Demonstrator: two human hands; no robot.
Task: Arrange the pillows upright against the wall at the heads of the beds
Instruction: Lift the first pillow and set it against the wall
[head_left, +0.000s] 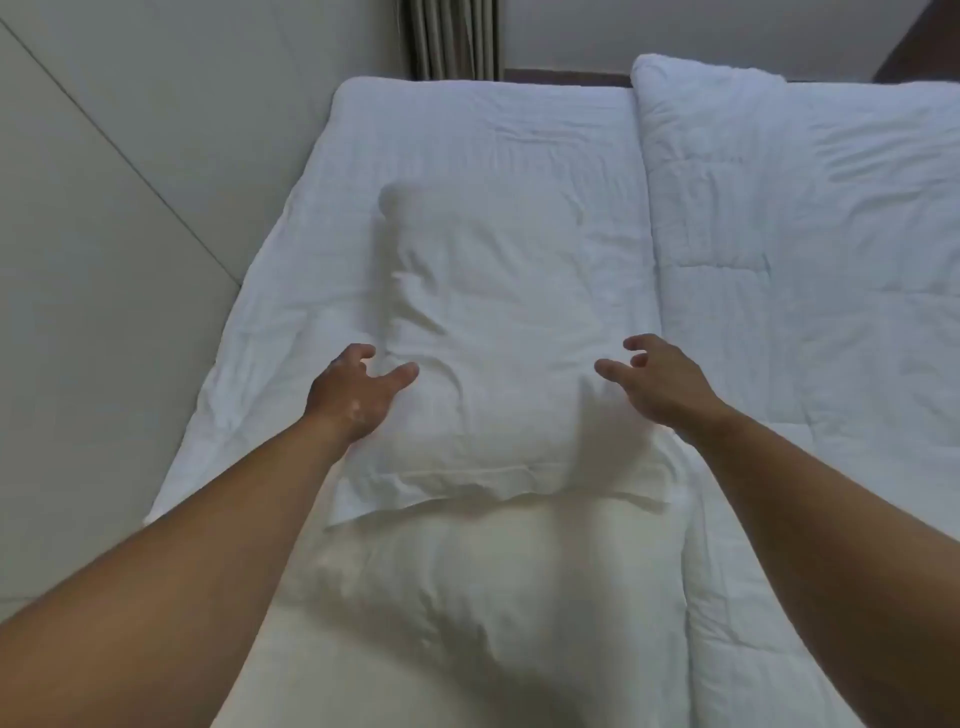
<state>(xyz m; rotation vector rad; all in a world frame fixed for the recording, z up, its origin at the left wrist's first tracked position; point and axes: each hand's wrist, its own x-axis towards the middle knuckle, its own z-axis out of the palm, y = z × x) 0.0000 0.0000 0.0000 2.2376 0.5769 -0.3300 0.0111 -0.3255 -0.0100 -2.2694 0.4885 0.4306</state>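
A white pillow (493, 338) lies flat on the left bed (467, 119), its long side running away from me. A second white pillow (467, 587) lies below it, nearer to me, partly under the first one's flap. My left hand (353, 395) hovers at the upper pillow's left edge with fingers spread. At the pillow's right edge, my right hand (660, 379) is open too. Neither hand holds anything.
A second bed with a white quilt (805, 260) lies directly to the right, touching the first. A pale wall (104, 208) runs along the left side. Striped curtains (452, 36) hang beyond the far end of the bed.
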